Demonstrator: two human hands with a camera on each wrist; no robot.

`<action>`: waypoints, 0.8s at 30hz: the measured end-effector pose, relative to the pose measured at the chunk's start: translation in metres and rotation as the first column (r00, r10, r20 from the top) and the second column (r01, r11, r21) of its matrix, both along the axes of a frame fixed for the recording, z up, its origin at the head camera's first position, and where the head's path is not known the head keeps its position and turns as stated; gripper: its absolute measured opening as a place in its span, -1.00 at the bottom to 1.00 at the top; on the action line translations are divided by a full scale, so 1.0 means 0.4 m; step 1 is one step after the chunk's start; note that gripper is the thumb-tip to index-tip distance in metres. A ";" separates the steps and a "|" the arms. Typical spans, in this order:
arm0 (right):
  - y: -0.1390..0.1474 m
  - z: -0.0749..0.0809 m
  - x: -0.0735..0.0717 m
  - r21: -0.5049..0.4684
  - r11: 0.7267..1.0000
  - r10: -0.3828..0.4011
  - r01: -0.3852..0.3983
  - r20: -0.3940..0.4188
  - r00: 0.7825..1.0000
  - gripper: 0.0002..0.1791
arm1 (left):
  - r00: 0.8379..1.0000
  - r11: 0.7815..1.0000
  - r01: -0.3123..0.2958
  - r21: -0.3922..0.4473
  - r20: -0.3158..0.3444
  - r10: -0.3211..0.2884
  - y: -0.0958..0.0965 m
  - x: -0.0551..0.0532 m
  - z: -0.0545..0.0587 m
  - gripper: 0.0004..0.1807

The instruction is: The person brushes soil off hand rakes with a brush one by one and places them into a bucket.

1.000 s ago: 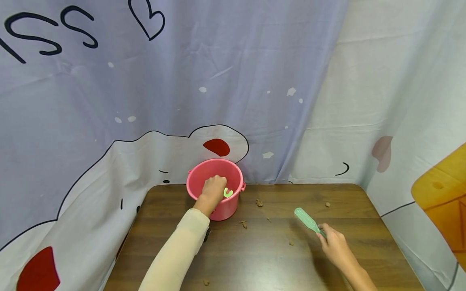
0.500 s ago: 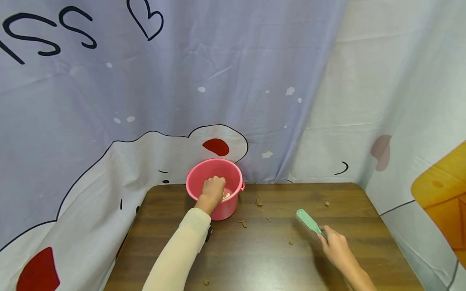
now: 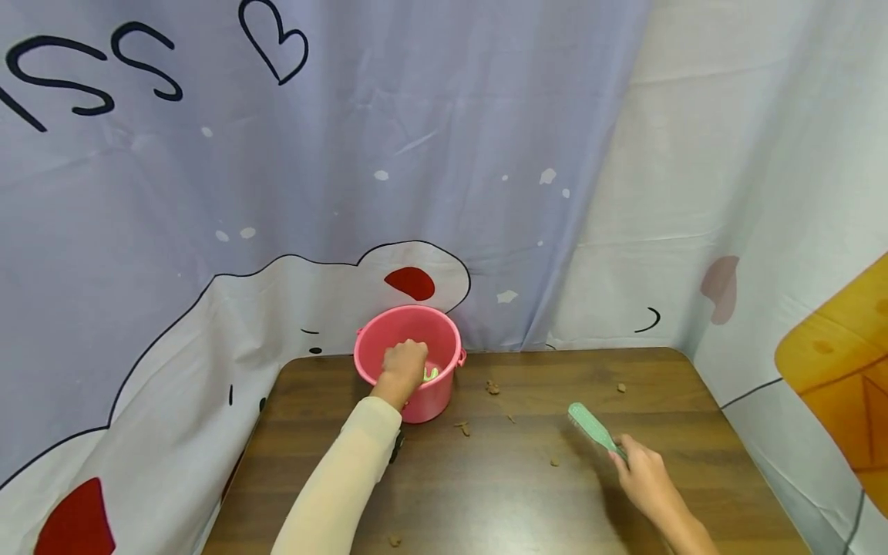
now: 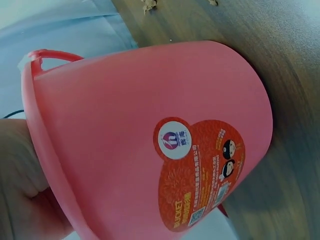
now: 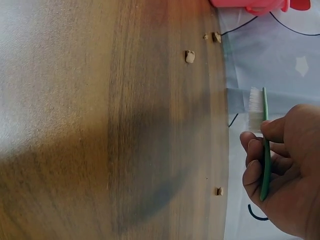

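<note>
My left hand (image 3: pixel 404 364) reaches down into a pink bucket (image 3: pixel 433 397) at the back of the table, its fingertips hidden inside. Beside those fingers, within the bucket, a light yellow-green curved piece (image 3: pixel 431 375) shows; whether the hand grips it I cannot tell. The left wrist view shows the bucket's wall (image 4: pixel 115 110) with a red label (image 4: pixel 200 175), the hand (image 4: pixel 25 185) being over the rim. Toward the right side, my right hand (image 3: pixel 644 476) holds a green brush (image 3: pixel 593 424) by its handle, above the table. White bristles (image 5: pixel 256 107) face the table in the right wrist view.
Small brown crumbs lie scattered on the wooden table (image 3: pixel 499 493): a clump (image 3: pixel 492 388) right of the bucket, a few bits (image 3: pixel 463 428) in front of it, one (image 3: pixel 620 388) at the back right. A printed curtain (image 3: pixel 312 193) hangs behind the table.
The yellow-green piece has shifted slightly down and left inside the bucket, showing less of itself than a second ago. The right hand and brush have moved a little right and down in view.
</note>
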State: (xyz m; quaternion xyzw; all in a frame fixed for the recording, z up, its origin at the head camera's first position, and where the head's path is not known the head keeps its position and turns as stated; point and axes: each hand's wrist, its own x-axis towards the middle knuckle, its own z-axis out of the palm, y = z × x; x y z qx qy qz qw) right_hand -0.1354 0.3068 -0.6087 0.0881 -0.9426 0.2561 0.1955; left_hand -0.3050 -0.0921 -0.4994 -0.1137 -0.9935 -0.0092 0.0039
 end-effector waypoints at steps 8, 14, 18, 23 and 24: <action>-0.003 0.005 -0.001 -0.008 1.000 0.006 -0.005 0.053 0.999 -0.78 | 0.998 1.000 0.018 0.022 -0.054 -0.017 -0.014 0.014 0.016 -0.85; -0.008 0.008 0.007 -0.013 1.000 -0.022 0.022 0.014 1.000 -0.76 | 0.980 0.996 0.077 0.034 -0.184 -0.069 -0.011 0.037 0.026 -0.73; -0.011 0.008 0.007 -0.016 1.000 -0.023 0.023 -0.003 1.000 -0.73 | 0.932 0.987 0.153 0.046 -0.339 -0.128 -0.004 0.067 0.031 -0.66; -0.020 0.003 0.012 -0.006 0.999 -0.035 0.034 -0.077 0.996 -0.72 | 0.779 0.940 0.321 0.114 -0.597 -0.193 -0.002 0.119 0.018 -0.68; -0.021 0.001 0.013 -0.004 0.999 -0.036 0.036 -0.096 0.995 -0.72 | 0.737 0.924 0.362 0.121 -0.644 -0.204 -0.003 0.130 0.013 -0.69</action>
